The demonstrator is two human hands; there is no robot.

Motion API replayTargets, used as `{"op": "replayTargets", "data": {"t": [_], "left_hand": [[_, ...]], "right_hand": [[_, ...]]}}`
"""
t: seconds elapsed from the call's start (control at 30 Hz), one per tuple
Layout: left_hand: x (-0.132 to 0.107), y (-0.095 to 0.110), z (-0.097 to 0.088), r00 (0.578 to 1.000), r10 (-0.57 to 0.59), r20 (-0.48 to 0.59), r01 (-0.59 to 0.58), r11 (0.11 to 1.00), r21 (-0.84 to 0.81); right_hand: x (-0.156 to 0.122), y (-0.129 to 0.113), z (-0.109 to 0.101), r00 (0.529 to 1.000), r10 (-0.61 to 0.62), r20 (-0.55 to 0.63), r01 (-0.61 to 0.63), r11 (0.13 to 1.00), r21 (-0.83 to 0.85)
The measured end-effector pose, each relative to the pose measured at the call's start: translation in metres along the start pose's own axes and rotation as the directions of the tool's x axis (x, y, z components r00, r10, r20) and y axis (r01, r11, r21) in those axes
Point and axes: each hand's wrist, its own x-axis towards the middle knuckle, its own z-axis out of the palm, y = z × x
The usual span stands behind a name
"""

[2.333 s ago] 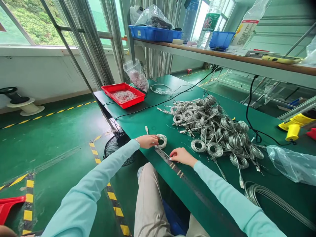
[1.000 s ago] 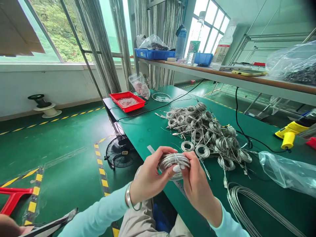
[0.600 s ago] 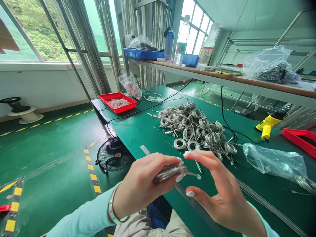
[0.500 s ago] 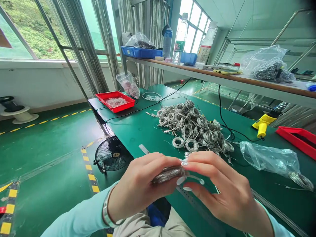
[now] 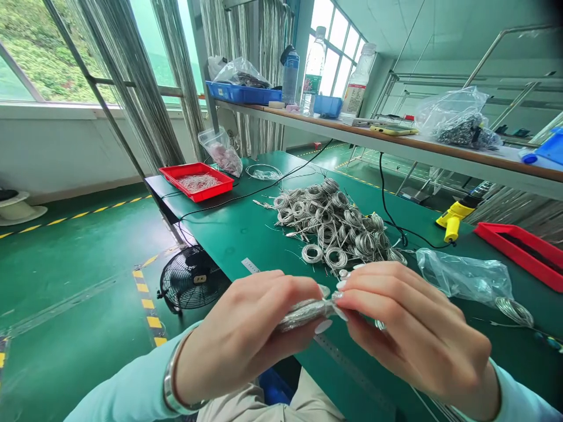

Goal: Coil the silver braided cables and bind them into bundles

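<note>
From the head view, a green workbench (image 5: pixel 246 246) runs away from the person, above a green floor (image 5: pixel 65 269) marked with yellow-and-black tape. On the bench lie a heap of wire coils (image 5: pixel 329 225), a red tray (image 5: pixel 197 194) of wire near its left edge, a plastic bag (image 5: pixel 461 278) and, at the far right, a second red tray (image 5: pixel 519 249). A steel ruler (image 5: pixel 352 369) lies below the hands, and a fan (image 5: pixel 191 278) stands on the floor just past the left edge.

The coil (image 5: pixel 303 313) is held in the air above the near part of the bench, pressed flat between both hands. The left hand (image 5: pixel 237 340) has its fingers (image 5: pixel 281 293) closed around the coil, and the right hand (image 5: pixel 413 334) pinches its right end with curled fingers (image 5: pixel 387 287). Only a narrow gap separates the fingers from the heap.

Earlier the coil lay round on the bench between the hands; now it is lifted and flattened.
</note>
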Motion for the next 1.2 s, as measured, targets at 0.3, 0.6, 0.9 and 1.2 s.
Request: {"op": "replayTargets", "data": {"t": [0.3, 0.6, 0.9, 1.2], "left_hand": [[0.000, -0.001, -0.001, 0.998, 0.054, 0.033, -0.051, 0.993, -0.106], [-0.003, 0.003, 0.000, 0.993, -0.019, 0.114, 0.028, 0.997, -0.076], [-0.009, -0.001, 0.001, 0.995, 0.090, 0.051, -0.087, 0.995, -0.058], [-0.003, 0.003, 0.001, 0.985, -0.003, 0.172, 0.048, 0.964, -0.261]], "right_hand": [[0.003, 0.009, 0.000, 0.994, -0.100, 0.041, 0.098, 0.994, 0.048], [0.006, 0.008, -0.009, 0.943, -0.304, 0.139, 0.324, 0.933, -0.157], [0.009, 0.015, -0.017, 0.811, -0.512, 0.283, 0.583, 0.751, -0.310], [0.004, 0.030, -0.008, 0.685, -0.725, 0.075, 0.695, 0.619, -0.367]]}}
